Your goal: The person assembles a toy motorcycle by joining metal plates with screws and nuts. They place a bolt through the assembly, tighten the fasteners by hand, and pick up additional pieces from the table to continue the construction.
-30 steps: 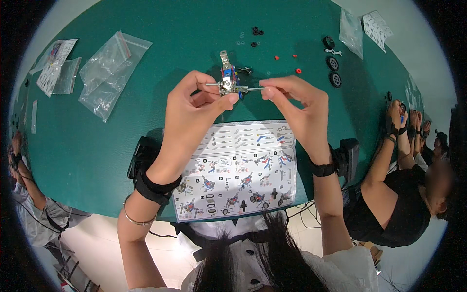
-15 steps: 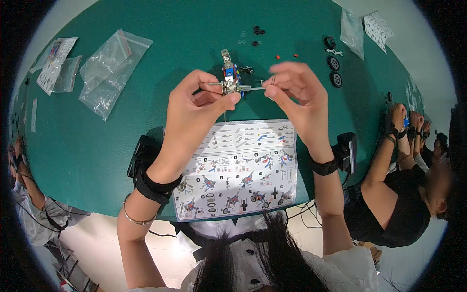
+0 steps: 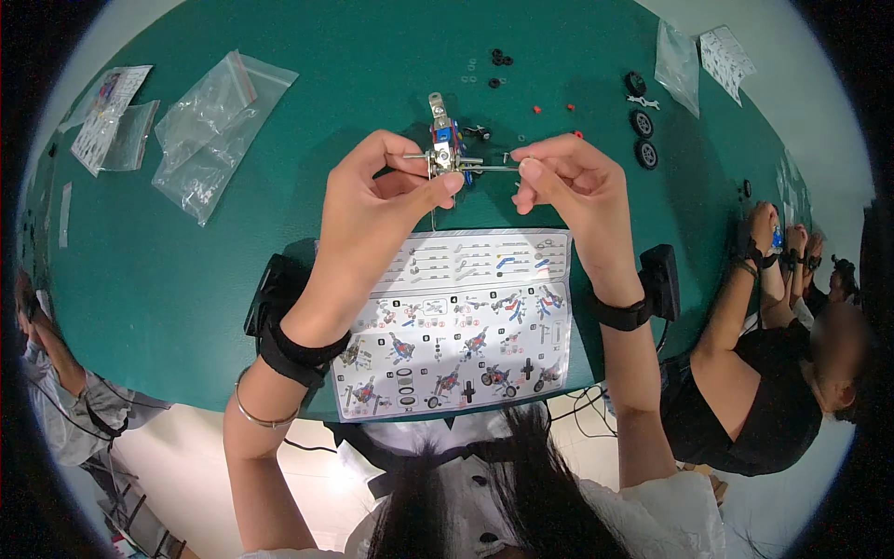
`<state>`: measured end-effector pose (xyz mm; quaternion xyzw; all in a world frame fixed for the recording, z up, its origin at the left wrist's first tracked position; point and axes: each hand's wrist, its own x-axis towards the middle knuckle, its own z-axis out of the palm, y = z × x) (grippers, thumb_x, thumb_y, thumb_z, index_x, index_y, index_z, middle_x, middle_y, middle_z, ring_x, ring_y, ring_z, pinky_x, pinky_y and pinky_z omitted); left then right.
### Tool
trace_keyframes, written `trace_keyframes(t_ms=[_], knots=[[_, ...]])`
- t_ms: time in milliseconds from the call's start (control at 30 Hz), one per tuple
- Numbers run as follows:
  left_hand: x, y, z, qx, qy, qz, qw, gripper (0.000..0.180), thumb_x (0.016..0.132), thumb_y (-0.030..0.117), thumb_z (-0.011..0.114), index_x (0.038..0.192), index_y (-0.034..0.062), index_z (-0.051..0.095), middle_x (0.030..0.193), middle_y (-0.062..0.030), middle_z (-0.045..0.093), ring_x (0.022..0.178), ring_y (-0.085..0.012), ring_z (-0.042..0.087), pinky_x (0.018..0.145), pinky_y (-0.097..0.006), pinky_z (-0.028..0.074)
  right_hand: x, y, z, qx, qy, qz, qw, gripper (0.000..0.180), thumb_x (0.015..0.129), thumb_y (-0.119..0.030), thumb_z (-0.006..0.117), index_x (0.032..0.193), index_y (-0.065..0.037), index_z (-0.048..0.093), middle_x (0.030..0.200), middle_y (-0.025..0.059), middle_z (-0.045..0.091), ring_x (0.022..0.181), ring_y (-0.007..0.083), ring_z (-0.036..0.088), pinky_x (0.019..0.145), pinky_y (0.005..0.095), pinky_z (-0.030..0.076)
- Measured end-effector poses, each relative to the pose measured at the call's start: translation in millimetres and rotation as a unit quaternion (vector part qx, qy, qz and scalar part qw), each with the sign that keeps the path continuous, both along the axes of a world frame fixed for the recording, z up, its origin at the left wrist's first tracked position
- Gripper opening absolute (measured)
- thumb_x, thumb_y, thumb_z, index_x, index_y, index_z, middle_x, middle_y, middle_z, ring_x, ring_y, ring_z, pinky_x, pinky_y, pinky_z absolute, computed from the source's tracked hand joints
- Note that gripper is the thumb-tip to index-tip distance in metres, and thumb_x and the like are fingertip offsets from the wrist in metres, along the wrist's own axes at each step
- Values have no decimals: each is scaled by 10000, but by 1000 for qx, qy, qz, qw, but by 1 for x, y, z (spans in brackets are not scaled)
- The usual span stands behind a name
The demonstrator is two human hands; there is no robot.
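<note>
Above the printed instruction sheet (image 3: 452, 312), my left hand (image 3: 377, 191) is closed on a small metal construction-kit model (image 3: 444, 140) with silver, blue and red parts. The thumb and fingers pinch its near end, and a silver strip with holes points away from me. A thin metal rod (image 3: 501, 169) sticks out of the model's right side. My right hand (image 3: 585, 186) pinches the rod's right end between thumb and forefinger, the other fingers curled. Whether the rod passes right through the model cannot be made out.
Black wheels (image 3: 643, 124) and a pale wrench-shaped piece (image 3: 643, 101) lie at the far right. Small black rings (image 3: 498, 59) and red pieces (image 3: 537, 110) lie beyond my hands. Plastic bags (image 3: 209, 140) rest at the left. Another person (image 3: 745, 391) works at the right edge.
My right hand has shifted slightly right along the rod, and its raised, blurred fingers have curled down. The left hand keeps the model nearly in place.
</note>
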<state>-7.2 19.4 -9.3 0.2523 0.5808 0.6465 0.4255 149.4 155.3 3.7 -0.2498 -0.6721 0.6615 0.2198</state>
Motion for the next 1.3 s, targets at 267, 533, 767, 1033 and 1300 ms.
trace_keyframes(t_ms=[267, 533, 767, 1033, 1300], knots=[[0, 0, -1, -13, 0, 3, 1000, 217, 797, 34, 721, 863, 74, 518, 830, -7, 598, 727, -92, 608, 661, -222, 471, -1, 0, 1, -27, 12, -1, 1000, 182, 883, -87, 634, 1030, 19, 644, 862, 93, 681, 815, 139, 654, 749, 255, 519], [0, -1, -2, -10, 3, -1, 1000, 216, 794, 29, 722, 870, 67, 523, 829, -1, 588, 738, -92, 607, 672, -221, 472, 3, 1, 3, 9, -7, 32, 999, 172, 869, -64, 641, 1013, 29, 651, 949, 109, 688, 875, 155, 658, 813, 262, 509], [0, -1, -2, -6, 3, 3, 1000, 218, 792, 30, 724, 871, 72, 525, 823, 8, 575, 735, -92, 602, 665, -226, 478, 2, 1, 0, 221, -25, 18, 975, 142, 831, -29, 648, 966, -30, 693, 931, 68, 700, 881, 153, 649, 785, 290, 497], [0, 2, -1, 12, -23, 16, 1000, 257, 769, 42, 754, 869, 22, 519, 802, -24, 574, 707, -107, 624, 618, -211, 484, 1, -6, 9, 450, -30, 6, 893, 254, 749, 14, 643, 967, -101, 704, 900, 60, 686, 818, 241, 629, 714, 326, 496], [-2, -1, 1, -7, 10, 8, 1000, 186, 839, 103, 691, 863, 81, 508, 827, 1, 577, 739, -97, 584, 710, -229, 456, -1, -11, 5, 525, -19, 21, 851, 357, 672, 32, 640, 1014, -64, 675, 925, 83, 676, 849, 249, 635, 736, 324, 520]])
